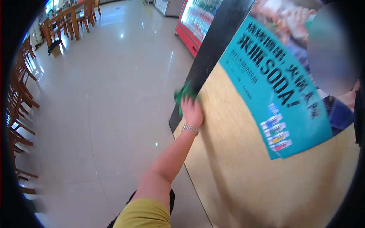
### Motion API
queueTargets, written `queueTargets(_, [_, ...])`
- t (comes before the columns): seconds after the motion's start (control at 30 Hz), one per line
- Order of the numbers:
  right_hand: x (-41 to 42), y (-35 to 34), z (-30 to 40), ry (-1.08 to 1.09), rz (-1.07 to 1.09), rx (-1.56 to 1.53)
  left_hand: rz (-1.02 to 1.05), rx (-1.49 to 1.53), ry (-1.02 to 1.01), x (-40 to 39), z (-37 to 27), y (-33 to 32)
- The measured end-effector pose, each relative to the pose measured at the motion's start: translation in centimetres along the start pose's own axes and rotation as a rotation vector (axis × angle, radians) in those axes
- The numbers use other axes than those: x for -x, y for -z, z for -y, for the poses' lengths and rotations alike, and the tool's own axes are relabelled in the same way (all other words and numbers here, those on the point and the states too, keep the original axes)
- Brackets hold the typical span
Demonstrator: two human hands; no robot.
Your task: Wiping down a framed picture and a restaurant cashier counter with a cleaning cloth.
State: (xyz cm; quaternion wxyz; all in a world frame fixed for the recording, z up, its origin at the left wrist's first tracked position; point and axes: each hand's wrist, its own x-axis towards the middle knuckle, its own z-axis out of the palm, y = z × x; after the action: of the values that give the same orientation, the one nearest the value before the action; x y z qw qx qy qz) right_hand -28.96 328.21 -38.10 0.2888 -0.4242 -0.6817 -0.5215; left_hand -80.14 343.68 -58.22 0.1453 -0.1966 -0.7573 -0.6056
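Note:
My left hand [193, 111], with a metal-banded wristwatch [190, 129] on its wrist, presses a crumpled green cloth [182, 95] with its fingers. The cloth lies against the black edge strip [206, 52] of a light wooden panel [228, 122], near the strip's lower end. Hand and cloth are slightly blurred. Right of the hand, a teal poster [265, 77] bearing large writing and pictures of bottles covers part of the panel. My right hand is out of view.
A red-framed glass-door drinks cooler [189, 31] stands beyond the black strip. Shiny pale floor tiles [128, 94] lie left of the panel. Wooden chairs [21, 99] line the far left, and a wooden table [64, 14] with more chairs stands at the upper left.

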Motion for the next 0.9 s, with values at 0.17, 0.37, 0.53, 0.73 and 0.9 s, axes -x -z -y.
queueTargets(0.17, [0.0,-0.8,-0.7,-0.021,-0.013,0.036,0.294,-0.008,0.540,1.4,-1.7,-1.1])
queueTargets(0.37, [0.4,0.2,-2.0,0.017,0.041,0.001,-0.253,-0.004,-0.673,-22.7,-21.8,4.4])
queueTargets(0.53, [1.0,0.3,-2.0,-0.059,0.125,0.036,-0.094,0.219,-0.669,-29.0,-44.5,13.6])
queueTargets(0.73, [-2.6,1.7,-1.6,-0.028,0.043,0.061,-0.073,0.209,-0.803,-22.3,-30.8,8.9])
queueTargets(0.9, [-1.9,1.2,-1.6,0.030,-0.092,0.100,0.085,0.185,-0.174,-12.1,-13.2,3.7])
